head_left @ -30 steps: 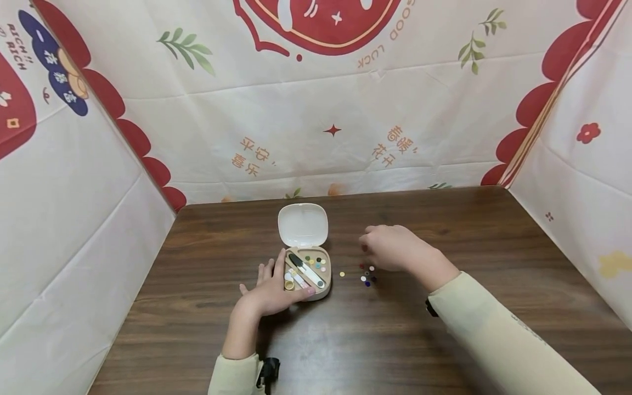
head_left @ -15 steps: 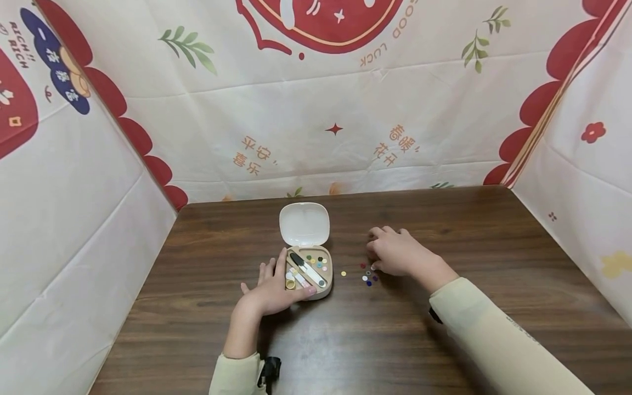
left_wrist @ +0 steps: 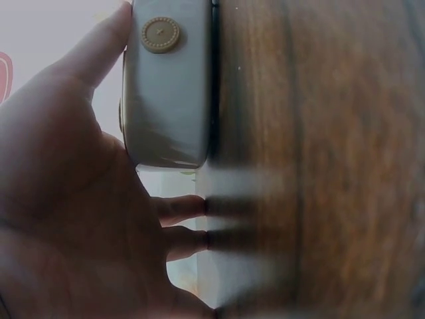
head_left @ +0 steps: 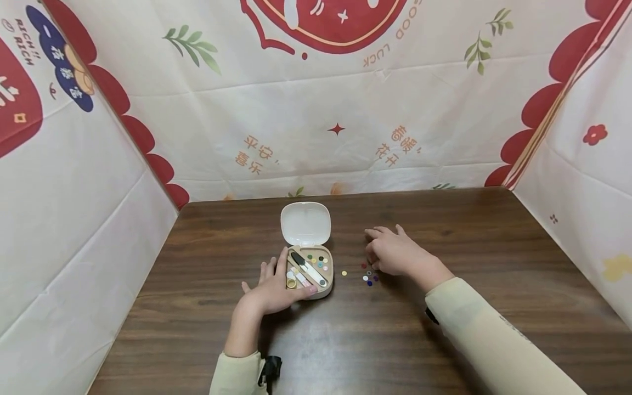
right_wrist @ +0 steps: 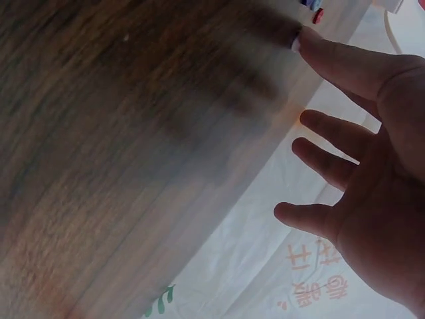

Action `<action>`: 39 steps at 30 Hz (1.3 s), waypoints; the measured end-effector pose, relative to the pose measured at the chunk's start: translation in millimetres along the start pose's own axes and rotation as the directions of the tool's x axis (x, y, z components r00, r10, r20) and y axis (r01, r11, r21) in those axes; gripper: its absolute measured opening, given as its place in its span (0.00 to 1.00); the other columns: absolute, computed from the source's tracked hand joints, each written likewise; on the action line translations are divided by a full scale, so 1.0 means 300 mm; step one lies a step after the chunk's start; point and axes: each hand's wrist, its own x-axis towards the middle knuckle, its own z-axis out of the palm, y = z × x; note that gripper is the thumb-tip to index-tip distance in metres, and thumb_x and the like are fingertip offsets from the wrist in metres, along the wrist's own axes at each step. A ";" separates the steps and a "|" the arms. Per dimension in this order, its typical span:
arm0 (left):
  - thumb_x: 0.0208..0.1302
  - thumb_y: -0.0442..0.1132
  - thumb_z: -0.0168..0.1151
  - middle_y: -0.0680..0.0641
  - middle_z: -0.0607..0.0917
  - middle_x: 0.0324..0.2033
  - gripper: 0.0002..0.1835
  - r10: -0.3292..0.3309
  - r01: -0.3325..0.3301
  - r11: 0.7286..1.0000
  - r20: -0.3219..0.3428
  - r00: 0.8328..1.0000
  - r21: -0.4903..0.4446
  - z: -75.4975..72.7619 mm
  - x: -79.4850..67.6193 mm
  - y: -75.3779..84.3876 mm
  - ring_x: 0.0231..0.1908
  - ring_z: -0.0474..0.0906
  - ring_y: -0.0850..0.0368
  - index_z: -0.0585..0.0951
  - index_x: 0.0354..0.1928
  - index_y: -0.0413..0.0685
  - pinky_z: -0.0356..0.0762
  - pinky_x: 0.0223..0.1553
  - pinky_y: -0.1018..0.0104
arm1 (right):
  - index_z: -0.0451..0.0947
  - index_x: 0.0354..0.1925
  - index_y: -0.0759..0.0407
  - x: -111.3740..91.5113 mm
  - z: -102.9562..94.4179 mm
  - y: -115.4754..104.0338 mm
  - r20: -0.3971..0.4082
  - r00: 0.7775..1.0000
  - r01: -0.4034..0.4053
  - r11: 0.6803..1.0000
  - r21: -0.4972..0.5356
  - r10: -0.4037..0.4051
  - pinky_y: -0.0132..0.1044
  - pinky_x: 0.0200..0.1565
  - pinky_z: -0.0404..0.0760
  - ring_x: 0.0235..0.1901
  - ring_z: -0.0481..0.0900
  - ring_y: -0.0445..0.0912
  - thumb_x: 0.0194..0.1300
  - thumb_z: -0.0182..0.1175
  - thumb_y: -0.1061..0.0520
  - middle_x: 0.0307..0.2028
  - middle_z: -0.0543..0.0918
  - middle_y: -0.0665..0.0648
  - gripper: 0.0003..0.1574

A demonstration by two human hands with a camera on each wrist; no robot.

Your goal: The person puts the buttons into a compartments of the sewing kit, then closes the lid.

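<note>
An open sewing box (head_left: 324, 293) sits mid-table, its white lid (head_left: 305, 224) tipped back. Inside lie a slim white tool (head_left: 314, 274) with a black end, a gold ring-shaped piece (head_left: 291, 283) and several small coloured buttons (head_left: 320, 265). My left hand (head_left: 269, 291) rests against the box with straight fingers, the thumb along its front and the index finger at its left side. My right hand (head_left: 392, 253) is low over the table beside loose buttons (head_left: 369, 283). In the right wrist view, its thumb tip (right_wrist: 307, 40) touches a small whitish piece; other fingers stand spread.
A single yellow button (head_left: 344, 273) lies between the box and the loose buttons. The brown wooden table (head_left: 222, 236) ends at a printed white cloth (head_left: 296, 109) behind, with cloth walls at both sides. A round button-like catch (left_wrist: 160, 34) marks the box's front.
My right hand has come down toward the buttons, its thumb now covering the spot where a white button showed. The left hand and box stay as they were.
</note>
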 end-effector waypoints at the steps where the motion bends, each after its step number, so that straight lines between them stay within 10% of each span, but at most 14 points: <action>1: 0.51 0.85 0.64 0.39 0.48 0.87 0.70 0.000 0.000 1.000 0.002 1.000 -0.001 -0.003 -0.003 0.003 0.87 0.36 0.36 0.36 0.86 0.74 0.28 0.70 0.10 | 0.80 0.23 0.43 0.001 0.001 0.001 -0.002 1.000 -0.008 1.000 0.000 0.008 0.85 0.68 0.58 0.77 0.66 0.68 0.64 0.77 0.55 0.76 0.72 0.68 0.17; 39: 0.53 0.81 0.67 0.39 0.49 0.86 0.69 0.016 -0.016 1.000 0.008 1.000 -0.013 -0.023 -0.030 0.010 0.87 0.37 0.37 0.37 0.87 0.70 0.29 0.71 0.12 | 0.78 0.22 0.47 0.014 -0.019 -0.048 0.149 0.972 -0.196 0.976 0.099 0.180 0.92 0.65 0.38 0.83 0.45 0.74 0.67 0.74 0.56 0.83 0.61 0.66 0.18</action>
